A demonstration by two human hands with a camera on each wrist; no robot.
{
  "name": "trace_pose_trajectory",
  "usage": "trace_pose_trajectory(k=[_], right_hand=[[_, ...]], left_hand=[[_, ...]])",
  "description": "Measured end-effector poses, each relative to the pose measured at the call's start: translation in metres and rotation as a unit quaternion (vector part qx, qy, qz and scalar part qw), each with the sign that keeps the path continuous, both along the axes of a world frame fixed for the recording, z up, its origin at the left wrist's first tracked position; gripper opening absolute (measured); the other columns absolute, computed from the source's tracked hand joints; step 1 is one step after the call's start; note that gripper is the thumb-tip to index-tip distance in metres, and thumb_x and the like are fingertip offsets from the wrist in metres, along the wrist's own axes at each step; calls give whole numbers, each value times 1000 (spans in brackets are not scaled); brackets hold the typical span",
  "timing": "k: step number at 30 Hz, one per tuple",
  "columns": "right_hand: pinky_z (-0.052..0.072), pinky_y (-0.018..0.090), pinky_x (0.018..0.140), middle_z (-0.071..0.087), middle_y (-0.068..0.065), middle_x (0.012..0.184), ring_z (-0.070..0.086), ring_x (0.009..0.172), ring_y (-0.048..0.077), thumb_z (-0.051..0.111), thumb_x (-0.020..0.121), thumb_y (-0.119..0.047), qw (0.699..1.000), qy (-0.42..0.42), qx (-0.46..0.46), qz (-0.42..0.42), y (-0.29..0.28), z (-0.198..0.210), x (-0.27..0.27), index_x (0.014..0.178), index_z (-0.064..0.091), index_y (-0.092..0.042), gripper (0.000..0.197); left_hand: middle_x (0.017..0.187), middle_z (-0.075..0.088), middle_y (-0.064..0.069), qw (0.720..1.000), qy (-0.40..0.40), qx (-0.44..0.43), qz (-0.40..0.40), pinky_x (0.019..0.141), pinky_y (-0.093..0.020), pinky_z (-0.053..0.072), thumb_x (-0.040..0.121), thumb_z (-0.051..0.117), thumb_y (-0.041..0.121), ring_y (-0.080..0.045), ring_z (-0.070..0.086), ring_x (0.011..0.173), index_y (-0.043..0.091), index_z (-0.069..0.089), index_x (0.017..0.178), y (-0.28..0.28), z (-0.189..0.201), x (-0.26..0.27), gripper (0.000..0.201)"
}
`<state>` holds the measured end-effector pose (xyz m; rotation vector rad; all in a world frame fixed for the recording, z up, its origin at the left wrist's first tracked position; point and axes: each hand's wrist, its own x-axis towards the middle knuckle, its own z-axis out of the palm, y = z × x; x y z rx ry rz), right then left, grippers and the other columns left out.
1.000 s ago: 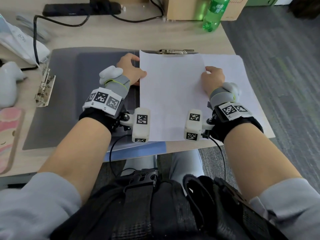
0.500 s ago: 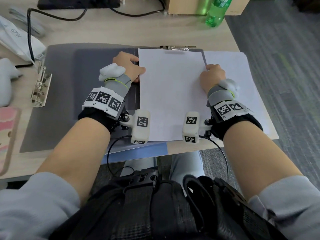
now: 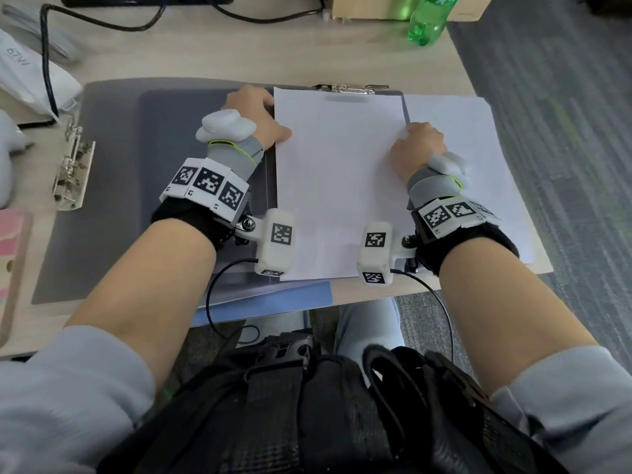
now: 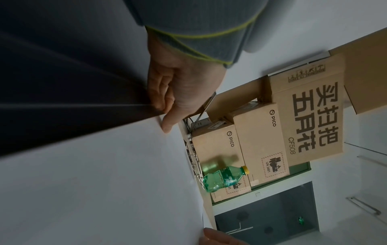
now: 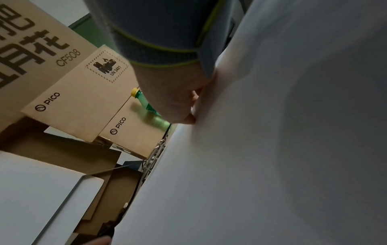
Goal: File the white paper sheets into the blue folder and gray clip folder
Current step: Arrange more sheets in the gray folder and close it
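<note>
White paper sheet (image 3: 338,186) lies on the right half of an open gray clip folder (image 3: 143,186) on a wooden desk (image 3: 212,53), its far edge at the folder's metal clip (image 3: 350,88). The person's left hand (image 3: 254,119) pinches the sheet's left edge, thumb on top and fingers curled beneath, as the left wrist view shows. The right hand (image 3: 419,147) grasps the right edge of the same sheet, fingers folded against the paper. A second white sheet (image 3: 478,159) lies just beside it to the right, partly under the right wrist and reaching the desk's edge. A blue folder (image 3: 273,302) peeks out from under the gray one at the near edge of the desk. Another metal clip (image 3: 70,169) sits at the gray folder's left border. At the far side of the desk stand a green plastic bottle (image 3: 427,22) and cardboard boxes (image 4: 263,142), with a black cable (image 3: 48,63) trailing across the far left.
</note>
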<state>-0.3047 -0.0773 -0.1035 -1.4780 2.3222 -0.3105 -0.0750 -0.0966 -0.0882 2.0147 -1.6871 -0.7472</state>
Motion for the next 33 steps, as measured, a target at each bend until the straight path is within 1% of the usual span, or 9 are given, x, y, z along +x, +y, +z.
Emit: trace_pose_trajectory(k=[4, 8, 11, 17, 21, 23, 27, 29, 33], right_hand=[[42, 36, 90, 45, 12, 131, 53, 114, 34, 41, 93, -12, 1000, 28, -1, 0, -5, -6, -1, 124, 55, -10, 34], [37, 39, 94, 38, 14, 132, 39, 119, 34, 40, 89, -6, 995, 95, 9, 12, -12, -7, 6, 117, 59, -7, 34], [37, 38, 95, 39, 15, 129, 39, 120, 35, 38, 89, -4, 994, 88, 9, 60, -22, -5, 13, 121, 59, -10, 39], [42, 29, 96, 51, 10, 113, 51, 115, 30, 38, 87, -9, 994, -109, -9, 25, -52, -1, 24, 122, 61, -15, 43], [39, 33, 87, 52, 7, 102, 49, 103, 28, 40, 65, -39, 976, -214, -32, -16, -71, -3, 35, 87, 59, -26, 32], [36, 35, 88, 51, 8, 99, 44, 99, 24, 38, 65, -54, 967, -249, -47, -18, -73, -1, 43, 81, 57, -27, 37], [27, 40, 109, 56, -6, 102, 37, 126, 28, 30, 91, -56, 948, -309, -79, -3, -76, 3, 59, 98, 69, -32, 47], [25, 38, 109, 55, -14, 102, 31, 130, 23, 31, 89, -63, 945, -318, -79, 2, -78, 3, 64, 100, 72, -35, 51], [33, 31, 98, 68, -9, 98, 39, 123, 21, 51, 76, -65, 952, -294, -81, 19, -96, -5, 71, 69, 74, -39, 35]], left_hand=[[122, 53, -8, 996, -21, -17, -85, 79, -24, 41, 75, 62, 2, -23, 55, 96, 15, 52, 130, -8, 3, -10, 57], [145, 40, -8, 972, -93, 6, -217, 106, -25, 27, 81, 47, -8, -27, 37, 131, 15, 51, 134, -13, 2, -22, 58], [150, 33, -1, 966, -110, 29, -232, 113, -29, 20, 87, 43, -1, -31, 25, 135, 20, 48, 136, -20, -3, -23, 54], [135, 46, -2, 974, -44, 20, -220, 107, -33, 33, 84, 61, 17, -28, 40, 123, 23, 62, 122, -38, -10, -15, 38], [129, 49, -1, 974, -7, 16, -227, 98, -33, 40, 79, 70, 24, -13, 47, 100, 23, 66, 115, -45, -10, -9, 37], [126, 51, -1, 973, -5, 11, -229, 93, -32, 43, 77, 73, 26, -12, 49, 94, 22, 68, 113, -48, -9, -7, 37], [110, 52, 2, 975, 1, 1, -222, 88, -29, 45, 74, 77, 26, -13, 52, 85, 21, 70, 110, -55, -10, -6, 37], [106, 50, 6, 976, 6, -3, -217, 87, -28, 45, 72, 78, 24, -14, 52, 83, 20, 70, 108, -57, -11, -6, 37], [105, 52, 7, 976, 7, -5, -217, 87, -29, 47, 72, 78, 25, -13, 53, 82, 23, 71, 106, -58, -14, -4, 35]])
